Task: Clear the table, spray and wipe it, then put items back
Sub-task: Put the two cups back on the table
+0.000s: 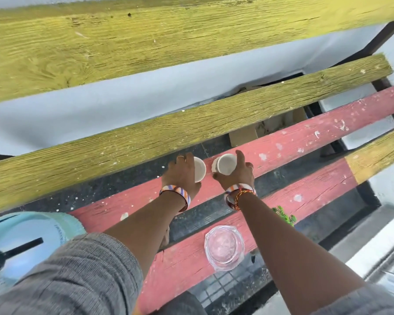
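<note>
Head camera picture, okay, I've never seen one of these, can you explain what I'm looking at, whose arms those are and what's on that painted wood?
There is no machine here. A person wears a camera on the head, so you look down along their own two arms. The surface is a slatted table of red and yellow-green planks with gaps between. The left hand holds one white cup and the right hand holds another white cup, both over the far red plank. Nearer the person, a clear glass dish rests on a red plank. At lower left is a pale blue round container, partly behind the grey sleeve.
</note>
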`<state>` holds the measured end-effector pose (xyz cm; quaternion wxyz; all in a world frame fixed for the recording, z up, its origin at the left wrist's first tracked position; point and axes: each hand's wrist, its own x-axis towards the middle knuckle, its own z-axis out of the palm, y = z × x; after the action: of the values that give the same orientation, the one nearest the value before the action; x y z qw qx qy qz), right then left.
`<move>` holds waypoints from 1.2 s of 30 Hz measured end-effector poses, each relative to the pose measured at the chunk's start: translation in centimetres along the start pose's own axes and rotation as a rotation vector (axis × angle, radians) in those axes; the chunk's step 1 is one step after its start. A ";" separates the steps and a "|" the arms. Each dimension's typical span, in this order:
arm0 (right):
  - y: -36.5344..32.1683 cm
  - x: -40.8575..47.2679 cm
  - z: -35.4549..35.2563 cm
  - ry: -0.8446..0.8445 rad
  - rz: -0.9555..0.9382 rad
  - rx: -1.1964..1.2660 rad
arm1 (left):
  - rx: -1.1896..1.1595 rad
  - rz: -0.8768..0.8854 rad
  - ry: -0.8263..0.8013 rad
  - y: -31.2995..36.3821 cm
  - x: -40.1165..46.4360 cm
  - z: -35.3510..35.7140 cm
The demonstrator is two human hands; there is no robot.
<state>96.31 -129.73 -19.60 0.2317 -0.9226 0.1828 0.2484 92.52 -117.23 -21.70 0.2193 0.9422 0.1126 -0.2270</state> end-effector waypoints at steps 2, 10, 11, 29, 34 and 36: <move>-0.1 0.1 0.0 0.008 -0.075 -0.018 | -0.046 -0.001 0.000 -0.4 -0.1 -0.2; 0.1 -8.0 -0.6 0.106 -0.149 0.182 | -0.379 -0.039 0.155 -2.5 -7.7 -2.5; 0.1 -9.9 -0.9 0.117 -0.177 0.209 | -0.403 -0.032 0.202 -2.9 -9.4 -3.2; -7.5 -34.5 -1.0 0.113 -0.561 0.391 | -0.434 -0.080 0.721 -13.0 -33.3 -14.9; -10.7 -39.7 3.6 0.050 -0.646 0.342 | -0.409 -0.154 0.848 -19.7 -38.0 -15.7; -12.3 -42.5 6.0 0.008 -0.689 0.324 | -0.385 -0.190 0.867 -23.1 -40.5 -15.9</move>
<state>65.17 -107.02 2.99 0.4436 -0.8825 -0.1004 0.1200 56.01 -94.13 1.99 0.3009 0.8777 0.3194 0.1925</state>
